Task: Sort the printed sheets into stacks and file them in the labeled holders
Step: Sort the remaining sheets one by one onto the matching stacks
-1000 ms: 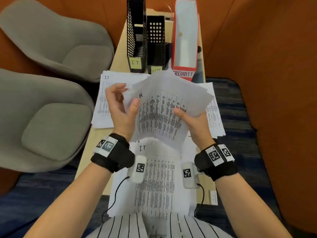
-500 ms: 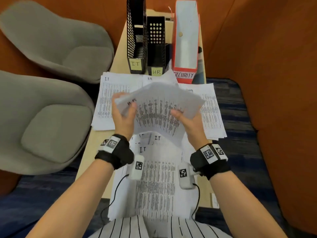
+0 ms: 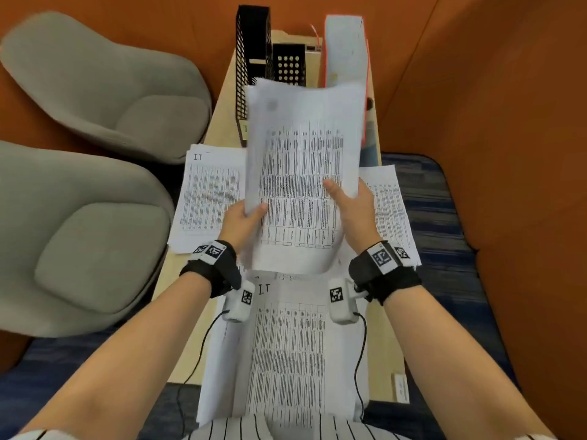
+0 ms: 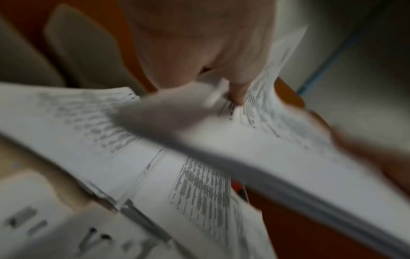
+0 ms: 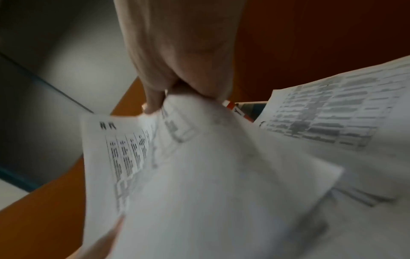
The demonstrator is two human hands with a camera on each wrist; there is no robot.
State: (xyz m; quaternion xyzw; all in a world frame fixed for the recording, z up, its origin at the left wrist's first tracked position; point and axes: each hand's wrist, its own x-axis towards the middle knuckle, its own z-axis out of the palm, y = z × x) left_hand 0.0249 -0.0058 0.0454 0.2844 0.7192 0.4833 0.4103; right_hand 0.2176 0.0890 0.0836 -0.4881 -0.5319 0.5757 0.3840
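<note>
Since 0.5 s ago: I see the held stack of white printed sheets point(image 3: 305, 185) swung from flat/crosswise to lengthwise, lifted toward the holders.
- Left hand point(image 3: 243, 222): grasps stack's left edge, thumb on top.
- Right hand point(image 3: 351, 206): grasps right edge, thumb on the print.
- Stack: mid-air above pale wood counter point(image 3: 219, 128), top edge covering the holder fronts.
- Behind: tall black mesh file holder point(image 3: 252, 52), short black perforated holder point(image 3: 289, 63), red-edged cardboard file holder point(image 3: 346, 49).
- On counter: "IT" sheet pile left point(image 3: 211, 192), pile right point(image 3: 389, 204), "IT" sheets nearest me point(image 3: 286, 344).
- Wrist views blurred.
</note>
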